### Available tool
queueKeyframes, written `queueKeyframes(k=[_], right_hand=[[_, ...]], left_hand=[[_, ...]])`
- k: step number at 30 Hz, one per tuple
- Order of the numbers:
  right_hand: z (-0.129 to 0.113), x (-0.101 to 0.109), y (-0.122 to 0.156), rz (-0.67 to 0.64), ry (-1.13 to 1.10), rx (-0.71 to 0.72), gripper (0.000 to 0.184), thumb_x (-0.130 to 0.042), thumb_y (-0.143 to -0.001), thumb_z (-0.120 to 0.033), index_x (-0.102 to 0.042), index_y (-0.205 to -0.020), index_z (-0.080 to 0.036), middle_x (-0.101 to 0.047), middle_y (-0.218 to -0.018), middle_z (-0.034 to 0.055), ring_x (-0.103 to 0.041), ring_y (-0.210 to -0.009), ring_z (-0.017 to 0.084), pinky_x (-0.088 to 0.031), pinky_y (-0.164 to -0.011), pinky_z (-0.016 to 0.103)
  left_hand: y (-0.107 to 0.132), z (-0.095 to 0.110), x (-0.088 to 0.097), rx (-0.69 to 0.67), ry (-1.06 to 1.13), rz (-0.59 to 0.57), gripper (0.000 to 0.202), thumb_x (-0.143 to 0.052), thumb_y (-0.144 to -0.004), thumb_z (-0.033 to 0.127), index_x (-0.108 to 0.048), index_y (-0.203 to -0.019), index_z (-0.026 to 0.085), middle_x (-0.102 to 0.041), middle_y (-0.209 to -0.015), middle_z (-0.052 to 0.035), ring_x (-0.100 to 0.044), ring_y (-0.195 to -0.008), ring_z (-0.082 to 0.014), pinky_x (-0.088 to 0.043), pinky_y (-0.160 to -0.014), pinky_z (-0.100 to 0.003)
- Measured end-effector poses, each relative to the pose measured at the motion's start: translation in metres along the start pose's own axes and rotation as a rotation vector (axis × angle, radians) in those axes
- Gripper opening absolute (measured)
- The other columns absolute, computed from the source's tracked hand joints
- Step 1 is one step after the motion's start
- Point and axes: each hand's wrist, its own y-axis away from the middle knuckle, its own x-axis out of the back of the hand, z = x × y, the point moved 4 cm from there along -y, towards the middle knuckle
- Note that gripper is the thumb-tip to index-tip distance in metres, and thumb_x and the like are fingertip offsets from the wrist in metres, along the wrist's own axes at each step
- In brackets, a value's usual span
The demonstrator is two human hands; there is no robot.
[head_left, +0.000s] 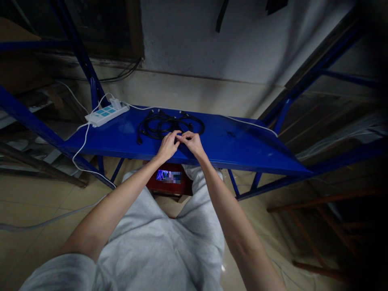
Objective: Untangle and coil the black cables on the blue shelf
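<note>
My left hand (169, 146) and my right hand (193, 143) meet over the front half of a blue shelf (251, 149). Thumbs and fingertips of both are pinched together and touch or nearly touch. Whatever sits between them is too small to make out. Just behind my fingers lie black cables (157, 128) in loose overlapping coils, with plugs at some ends. A small tangle of thin dark strands (230, 134) rests on the shelf to the right of my hands.
A white power strip (106, 115) with a plug in it stands at the shelf's left end. Its white cord (79, 155) hangs over the front edge. Blue frame posts (81, 56) rise at both sides. Below, a lit phone (169, 176) lies on a dark red stool (160, 187) between my legs.
</note>
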Motion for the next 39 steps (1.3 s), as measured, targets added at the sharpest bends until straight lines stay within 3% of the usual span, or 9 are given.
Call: queueKeyframes(k=[4, 8, 13, 23, 28, 33, 39], right_hand=[[0.003, 0.002, -0.001, 0.014, -0.041, -0.003, 0.047, -0.066, -0.082, -0.064, -0.074, -0.076, -0.019, -0.071, -0.083, 0.0074, -0.063, -0.084, 0.021, -0.050, -0.083, 0.035], [0.010, 0.001, -0.003, 0.054, -0.013, -0.023, 0.039, -0.071, -0.080, -0.055, -0.075, -0.093, -0.018, -0.073, -0.093, 0.0067, -0.061, -0.080, 0.018, -0.049, -0.078, 0.033], [0.015, -0.001, -0.003, 0.024, 0.091, -0.024, 0.024, -0.075, -0.077, -0.042, -0.075, -0.080, -0.018, -0.070, -0.079, 0.0051, -0.058, -0.074, 0.018, -0.046, -0.073, 0.032], [0.016, -0.001, -0.003, 0.028, 0.088, -0.011, 0.016, -0.071, -0.076, -0.034, -0.071, -0.078, -0.019, -0.070, -0.081, 0.0050, -0.060, -0.075, 0.019, -0.048, -0.075, 0.033], [0.016, -0.003, -0.003, 0.026, 0.068, -0.036, 0.013, -0.069, -0.075, -0.031, -0.067, -0.075, -0.018, -0.069, -0.081, 0.0055, -0.061, -0.075, 0.019, -0.049, -0.076, 0.033], [0.016, -0.003, -0.002, 0.028, 0.072, -0.015, 0.009, -0.065, -0.077, -0.027, -0.063, -0.074, -0.019, -0.066, -0.077, 0.0049, -0.059, -0.072, 0.018, -0.047, -0.072, 0.033], [0.015, -0.003, -0.002, 0.027, 0.075, -0.005, 0.005, -0.062, -0.075, -0.024, -0.060, -0.074, -0.019, -0.064, -0.076, 0.0028, -0.055, -0.070, 0.017, -0.043, -0.070, 0.031]], left_hand=[[-0.001, 0.001, 0.002, -0.001, 0.033, 0.017, 0.040, -0.061, -0.086, 0.009, -0.062, -0.124, 0.020, -0.071, -0.097, -0.0058, -0.066, -0.097, -0.0226, -0.049, -0.095, -0.035], [-0.001, -0.001, 0.006, 0.045, 0.103, 0.058, 0.042, -0.063, -0.083, 0.006, -0.062, -0.122, 0.022, -0.072, -0.089, -0.0017, -0.068, -0.093, -0.0204, -0.049, -0.094, -0.033], [-0.001, -0.001, 0.010, 0.100, 0.134, 0.091, 0.044, -0.068, -0.081, 0.008, -0.063, -0.122, 0.022, -0.074, -0.086, -0.0016, -0.070, -0.093, -0.0213, -0.049, -0.094, -0.033], [0.000, -0.001, 0.011, 0.114, 0.149, 0.109, 0.054, -0.067, -0.082, 0.008, -0.056, -0.133, 0.022, -0.076, -0.084, -0.0009, -0.072, -0.090, -0.0209, -0.048, -0.096, -0.034], [0.000, -0.004, 0.011, 0.141, 0.162, 0.116, 0.045, -0.068, -0.080, 0.008, -0.063, -0.122, 0.023, -0.076, -0.084, -0.0011, -0.072, -0.092, -0.0216, -0.049, -0.094, -0.033], [-0.001, -0.006, 0.009, 0.105, 0.194, 0.103, 0.012, -0.065, -0.084, 0.013, -0.070, -0.092, 0.020, -0.075, -0.088, -0.0039, -0.071, -0.087, -0.0207, -0.051, -0.084, -0.031], [-0.002, -0.007, 0.009, 0.065, -0.027, 0.119, 0.006, -0.066, -0.086, 0.017, -0.071, -0.082, 0.020, -0.073, -0.089, -0.0043, -0.063, -0.095, -0.0232, -0.048, -0.090, -0.036]])
